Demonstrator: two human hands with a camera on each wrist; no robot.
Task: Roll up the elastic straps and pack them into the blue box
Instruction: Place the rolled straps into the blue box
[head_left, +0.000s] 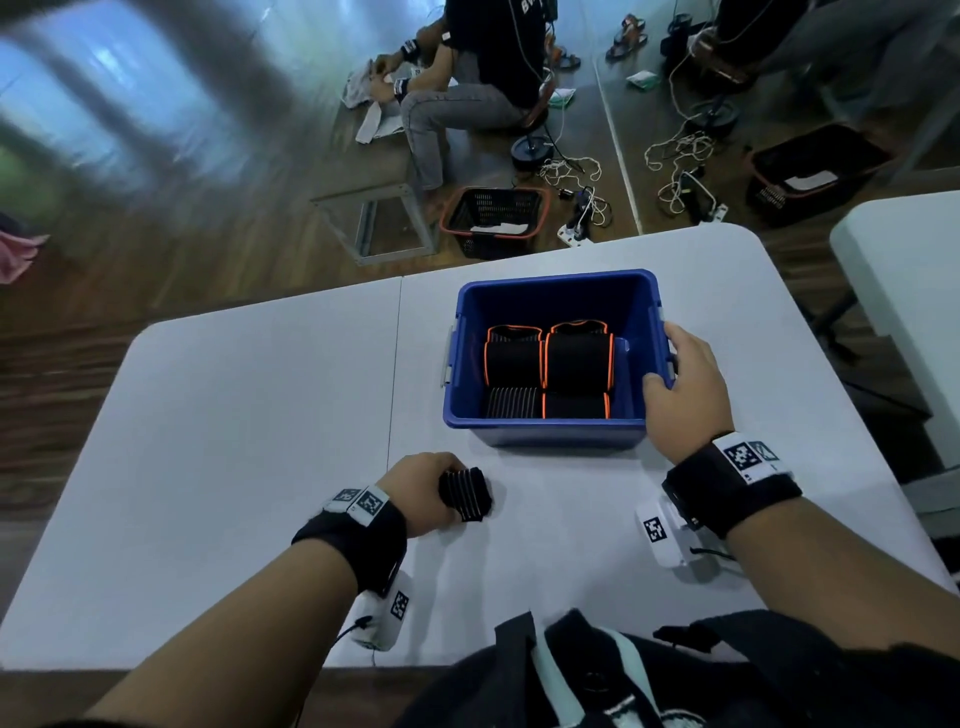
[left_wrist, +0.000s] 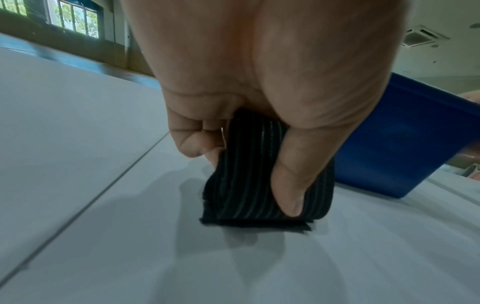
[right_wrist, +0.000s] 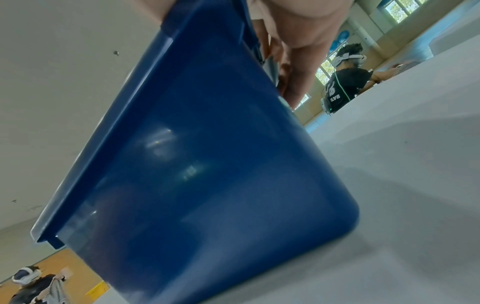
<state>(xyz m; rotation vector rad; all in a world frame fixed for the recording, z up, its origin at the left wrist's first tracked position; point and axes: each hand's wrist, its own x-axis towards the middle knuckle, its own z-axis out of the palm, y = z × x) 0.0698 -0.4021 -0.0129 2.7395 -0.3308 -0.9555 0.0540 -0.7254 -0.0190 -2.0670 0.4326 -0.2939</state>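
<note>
On table (head_left: 234, 441): L hand (head_left: 423, 491) clutching rolled strap (head_left: 466, 493), R hand (head_left: 683, 389) on blue box (head_left: 545, 428) rim.

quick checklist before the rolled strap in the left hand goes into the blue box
1. Left hand grips the rolled strap with thumb and fingers: ok.
2. Roll tight: not ok, one end flares loose at the bottom in the left wrist view.
3. Right hand holds the blue box by its right rim: ok.
4. Box open on top: ok.
5. Free room beside the packed straps: ok, a gap at the right wall.
6. Box flat on the table: cannot tell.
</note>
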